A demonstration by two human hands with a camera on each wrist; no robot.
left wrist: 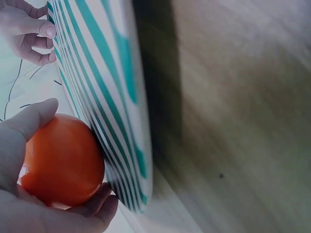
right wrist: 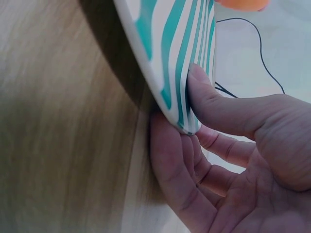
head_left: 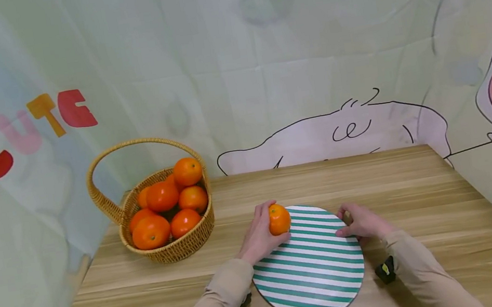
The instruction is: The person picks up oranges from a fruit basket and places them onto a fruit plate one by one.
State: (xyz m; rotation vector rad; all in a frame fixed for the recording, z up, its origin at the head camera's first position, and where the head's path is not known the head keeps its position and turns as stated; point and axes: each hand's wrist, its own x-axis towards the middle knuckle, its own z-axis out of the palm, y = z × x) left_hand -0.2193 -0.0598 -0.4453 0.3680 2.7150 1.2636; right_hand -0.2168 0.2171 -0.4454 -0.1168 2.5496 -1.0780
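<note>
A round board (head_left: pixel 309 270) with green and white stripes lies over the wooden table in the head view. At its upper left, my left hand (head_left: pixel 261 235) holds an orange (head_left: pixel 280 219), thumb on one side and fingers on the other. In the left wrist view the glossy orange (left wrist: pixel 65 162) is against the board's striped face or very close to it. My right hand (head_left: pixel 363 221) grips the board's right edge. The right wrist view shows the thumb (right wrist: pixel 218 109) on the striped face and fingers curled beneath the rim.
A wicker basket (head_left: pixel 192 243) with a tall handle stands at the back left of the table (head_left: pixel 400 179), holding several oranges (head_left: pixel 150 232). A printed curtain (head_left: pixel 234 71) hangs behind and at both sides. Dark wrist devices (head_left: pixel 385 270) sit at both sleeves.
</note>
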